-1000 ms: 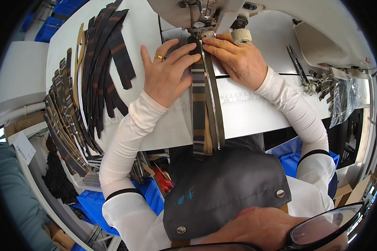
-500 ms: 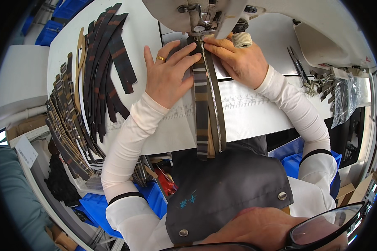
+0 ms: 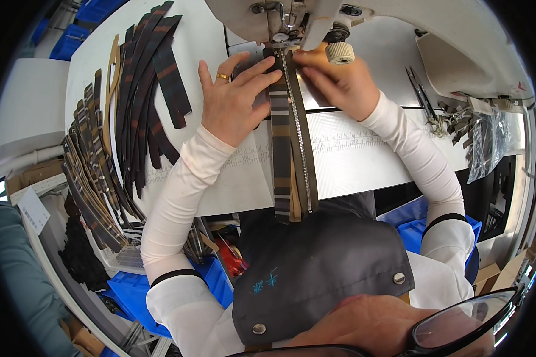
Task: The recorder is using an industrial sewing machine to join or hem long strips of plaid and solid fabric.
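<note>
Zipper (image 3: 304, 149) — long, olive-brown woven tape with a row of silvery metal teeth; runs from beneath the sewing machine head to just over the near table edge, between the two hands.

Fabric strip (image 3: 281, 140) — flat, narrow, cross-striped in charcoal, tan and pale grey; lies along the zipper's left side, its near end hanging past the table edge. A plain tan edge shows between the two.

Left hand (image 3: 232, 98) — fingers spread and extended, grasping nothing; fingertips rest on the far part of the fabric strip, left of the zipper. Gold-coloured ring on one finger.

Right hand (image 3: 344, 83) — fingers bent, slightly blurred; fingertips at the zipper's right edge, near the needle area. Whether they pinch the tape cannot be told.

Sewing machine (image 3: 393, 18) — off-white painted casing, metal fittings, ribbed cream knob above the right hand; at the far side.

Worktable (image 3: 363, 172) — smooth white top, printed ruler scale across its near part, bare metal plate at far right.

Dark plaid strips (image 3: 143, 89) — many, long, overlapping in a fan, left of the left hand.

Striped strips (image 3: 92, 160) — brown, tan and grey, curving over the far-left to near-left edge.

Tweezers (image 3: 421, 92) — dark metal, slender, right of the right hand.

Plastic bag (image 3: 488, 143) — clear, crinkled, at the right edge.

Apron (image 3: 321, 268) — dark grey, smooth, with metal snaps; nearest the viewer.
</note>
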